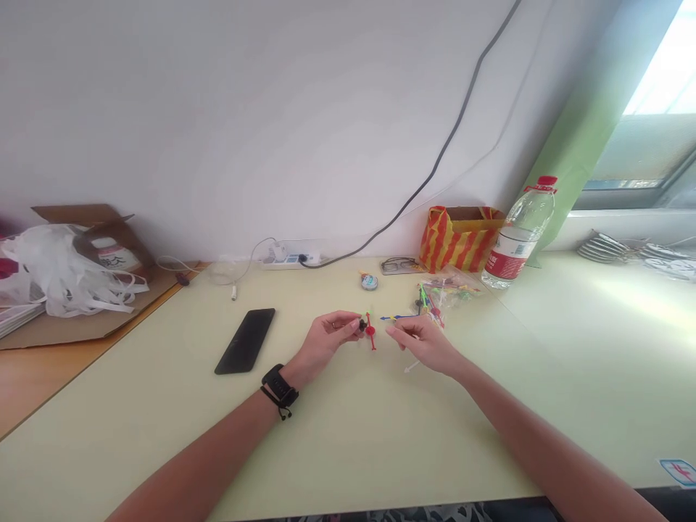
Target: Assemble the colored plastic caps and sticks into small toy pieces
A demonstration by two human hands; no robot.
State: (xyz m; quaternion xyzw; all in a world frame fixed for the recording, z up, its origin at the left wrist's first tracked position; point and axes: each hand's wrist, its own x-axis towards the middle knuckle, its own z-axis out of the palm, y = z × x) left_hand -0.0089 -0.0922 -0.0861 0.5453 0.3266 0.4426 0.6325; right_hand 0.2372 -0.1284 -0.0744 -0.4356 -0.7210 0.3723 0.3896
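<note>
My left hand (330,335) is closed in a pinch on a small black knob-like piece (362,325). Right beside that piece is a thin red arrow-shaped pointer (370,331) with a round middle; whether the two are joined I cannot tell. My right hand (427,342) has its thumb and fingers pressed together, and what is between them is hidden. Just behind those fingertips is a blue arrow-shaped pointer (399,317). A white pointer (412,367) shows below the same hand. More coloured pointers (423,297) lie beyond it, by a clear plastic bag (454,286).
A black phone (245,341) lies left of my hands. Along the back are a power strip (291,259), a small round tin (369,281), glasses (399,264), a striped bag (460,239) and a large water bottle (519,235). White plastic bags (70,272) sit far left.
</note>
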